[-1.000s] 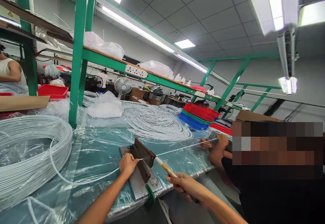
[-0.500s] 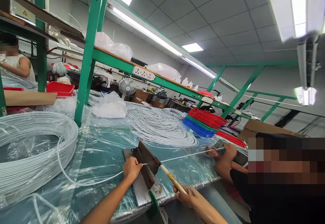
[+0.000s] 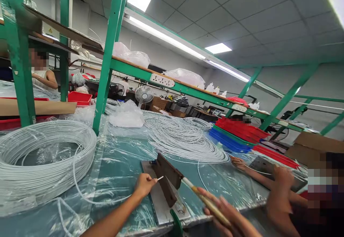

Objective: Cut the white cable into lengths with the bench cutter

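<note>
My left hand (image 3: pixel 145 186) pinches the end of a white cable (image 3: pixel 80 190) that runs back to a big white coil (image 3: pixel 40 158) at the left. The cable's cut tip sticks out just in front of a brown lever cutter (image 3: pixel 168 178) bolted to a metal plate (image 3: pixel 163 208). My right hand (image 3: pixel 228 219) grips the cutter's long handle (image 3: pixel 206 203), fingers wrapped round it and blurred. A loose cut length of cable (image 3: pixel 200 172) lies curved on the table right of the cutter.
A co-worker's hands (image 3: pixel 279 178) rest on a second plate (image 3: pixel 262 165) at the right. Loose white cable pile (image 3: pixel 182 136), plastic bag (image 3: pixel 126 117), stacked red and blue trays (image 3: pixel 236 131) and green rack posts (image 3: pixel 106 68) stand behind. Plastic sheet covers the table (image 3: pixel 118 165).
The taut cable between the cutter and the co-worker is now slack and loose on the table. The co-worker's hands moved right. My view swung left and my right hand slid along the handle.
</note>
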`<action>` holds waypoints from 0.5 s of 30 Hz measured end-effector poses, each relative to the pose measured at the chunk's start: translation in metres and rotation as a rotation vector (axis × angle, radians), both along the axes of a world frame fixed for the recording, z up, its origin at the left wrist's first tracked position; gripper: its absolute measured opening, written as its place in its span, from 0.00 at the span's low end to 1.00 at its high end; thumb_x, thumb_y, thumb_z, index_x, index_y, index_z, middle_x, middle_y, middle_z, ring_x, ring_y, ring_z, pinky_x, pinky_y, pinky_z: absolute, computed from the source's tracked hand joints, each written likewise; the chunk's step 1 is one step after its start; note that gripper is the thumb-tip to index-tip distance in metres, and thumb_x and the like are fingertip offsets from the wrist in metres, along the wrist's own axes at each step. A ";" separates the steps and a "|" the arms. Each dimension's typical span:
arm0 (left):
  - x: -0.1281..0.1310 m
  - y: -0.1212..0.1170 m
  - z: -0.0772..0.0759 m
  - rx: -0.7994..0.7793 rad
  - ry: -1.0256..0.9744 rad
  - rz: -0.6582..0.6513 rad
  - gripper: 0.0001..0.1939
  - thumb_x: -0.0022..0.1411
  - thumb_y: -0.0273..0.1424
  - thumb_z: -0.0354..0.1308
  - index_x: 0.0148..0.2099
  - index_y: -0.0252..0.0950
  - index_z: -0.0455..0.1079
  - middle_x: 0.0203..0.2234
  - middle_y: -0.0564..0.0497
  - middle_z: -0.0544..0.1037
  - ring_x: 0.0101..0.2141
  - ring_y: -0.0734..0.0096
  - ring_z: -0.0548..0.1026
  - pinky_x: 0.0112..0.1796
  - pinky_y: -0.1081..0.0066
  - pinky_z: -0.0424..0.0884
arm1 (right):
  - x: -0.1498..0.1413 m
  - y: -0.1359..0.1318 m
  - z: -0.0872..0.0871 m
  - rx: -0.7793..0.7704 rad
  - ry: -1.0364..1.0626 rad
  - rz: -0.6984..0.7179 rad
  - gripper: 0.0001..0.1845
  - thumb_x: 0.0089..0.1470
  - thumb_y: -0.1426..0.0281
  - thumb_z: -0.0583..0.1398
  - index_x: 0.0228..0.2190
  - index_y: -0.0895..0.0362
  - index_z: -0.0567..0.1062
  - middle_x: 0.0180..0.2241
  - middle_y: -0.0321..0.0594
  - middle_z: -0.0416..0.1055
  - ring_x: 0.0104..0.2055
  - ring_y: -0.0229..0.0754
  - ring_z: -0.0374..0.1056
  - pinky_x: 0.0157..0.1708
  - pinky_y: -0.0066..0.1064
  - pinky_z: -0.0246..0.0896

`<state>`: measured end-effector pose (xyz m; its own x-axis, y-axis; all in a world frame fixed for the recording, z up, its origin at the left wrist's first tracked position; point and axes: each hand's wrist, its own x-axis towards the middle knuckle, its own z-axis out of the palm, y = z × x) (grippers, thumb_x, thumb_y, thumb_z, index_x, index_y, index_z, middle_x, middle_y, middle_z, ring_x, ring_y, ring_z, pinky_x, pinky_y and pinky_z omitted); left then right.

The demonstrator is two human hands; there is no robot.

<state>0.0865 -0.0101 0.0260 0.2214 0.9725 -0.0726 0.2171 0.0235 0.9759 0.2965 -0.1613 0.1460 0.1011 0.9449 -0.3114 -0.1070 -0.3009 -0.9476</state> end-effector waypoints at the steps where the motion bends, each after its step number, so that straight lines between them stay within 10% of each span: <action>1: -0.002 -0.003 0.003 -0.001 -0.030 -0.016 0.20 0.48 0.40 0.61 0.16 0.35 0.58 0.13 0.59 0.59 0.21 0.76 0.61 0.25 0.75 0.52 | -0.003 0.004 0.020 0.009 0.079 -0.013 0.30 0.41 0.48 0.61 0.43 0.50 0.74 0.31 0.45 0.74 0.19 0.38 0.64 0.18 0.26 0.63; 8: -0.023 -0.032 0.025 -0.021 -0.237 -0.224 0.25 0.43 0.52 0.60 0.20 0.37 0.58 0.13 0.60 0.57 0.18 0.80 0.53 0.22 0.74 0.49 | -0.032 0.104 0.115 0.244 0.233 0.079 0.35 0.55 0.46 0.44 0.53 0.58 0.60 0.44 0.55 0.70 0.44 0.45 0.70 0.38 0.30 0.68; 15: -0.069 -0.042 0.011 -0.113 -0.462 -0.365 0.33 0.30 0.60 0.63 0.24 0.37 0.59 0.13 0.60 0.60 0.15 0.83 0.52 0.20 0.75 0.47 | -0.074 0.237 0.127 0.276 -0.075 0.075 0.22 0.58 0.59 0.53 0.48 0.59 0.59 0.34 0.49 0.74 0.35 0.41 0.73 0.36 0.29 0.65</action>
<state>0.0174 -0.0525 0.0367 0.5731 0.8194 0.0122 -0.2158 0.1365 0.9668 0.2227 0.0753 0.2735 0.0412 0.9985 -0.0362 -0.0211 -0.0354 -0.9992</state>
